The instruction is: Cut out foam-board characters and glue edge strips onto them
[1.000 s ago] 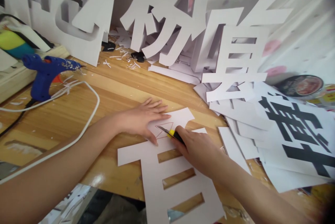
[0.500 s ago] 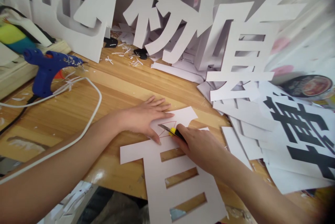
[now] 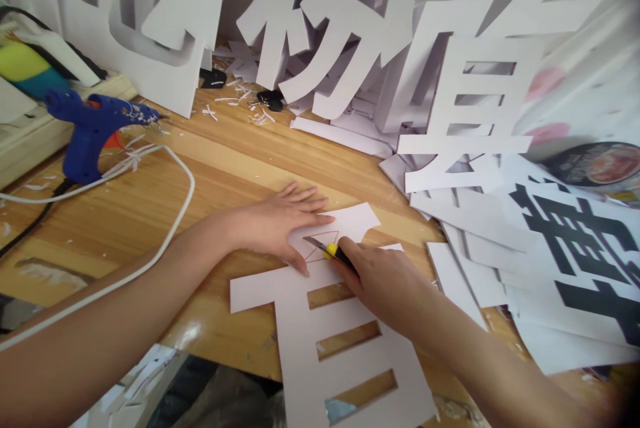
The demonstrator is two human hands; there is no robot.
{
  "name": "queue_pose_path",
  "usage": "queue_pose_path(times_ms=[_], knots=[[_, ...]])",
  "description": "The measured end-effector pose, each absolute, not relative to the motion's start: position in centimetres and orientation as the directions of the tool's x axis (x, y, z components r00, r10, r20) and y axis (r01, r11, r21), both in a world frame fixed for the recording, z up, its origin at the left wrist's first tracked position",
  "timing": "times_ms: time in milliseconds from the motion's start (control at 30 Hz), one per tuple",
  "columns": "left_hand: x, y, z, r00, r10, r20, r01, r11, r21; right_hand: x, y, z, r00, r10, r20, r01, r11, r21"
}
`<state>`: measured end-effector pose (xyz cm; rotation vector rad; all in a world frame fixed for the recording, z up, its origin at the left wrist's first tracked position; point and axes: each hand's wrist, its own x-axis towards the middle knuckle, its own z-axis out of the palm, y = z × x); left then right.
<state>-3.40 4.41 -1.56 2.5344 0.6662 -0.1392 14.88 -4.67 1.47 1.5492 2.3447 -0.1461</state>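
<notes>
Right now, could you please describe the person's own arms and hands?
The left hand and right hand are ungloved, and the left forearm and right forearm are bare, with no sleeves visible. No watch, bracelet or ring shows; the right hand is partly hidden.

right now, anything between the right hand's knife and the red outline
Nothing visible: the knife in the right hand has its blade over the red outline; the left hand rests on the white cutout beside it.

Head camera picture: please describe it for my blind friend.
The right hand holds a yellow-and-black knife at red lines on a flat white cutout; the left hand rests partly on it. White cutout characters stand behind.
</notes>
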Motion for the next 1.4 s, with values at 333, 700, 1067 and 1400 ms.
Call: queue_pose_path(times_ms=[333,700,1067,1400], knots=[[-3.4,4.4,-1.9,0.880,0.427,-0.207,0.472,-0.744,0.473,14.7,-4.7,1.6,-0.388,0.862,-0.327,0.877,0.455,0.158],[-3.6,4.6,-2.2,0.890,0.410,-0.199,0.454,-0.757,0.470,14.8,-3.9,2.2,-0.421,0.832,-0.362,0.828,0.516,0.221],[-3.5,4.5,-2.0,0.881,0.410,-0.234,0.472,-0.753,0.458,15.4,-4.0,2.3,-0.399,0.827,-0.395,0.817,0.517,0.257],[-3.5,4.6,-2.1,0.881,0.410,-0.236,0.473,-0.756,0.452,16.5,-4.8,1.9,-0.466,0.818,-0.336,0.799,0.553,0.236]])
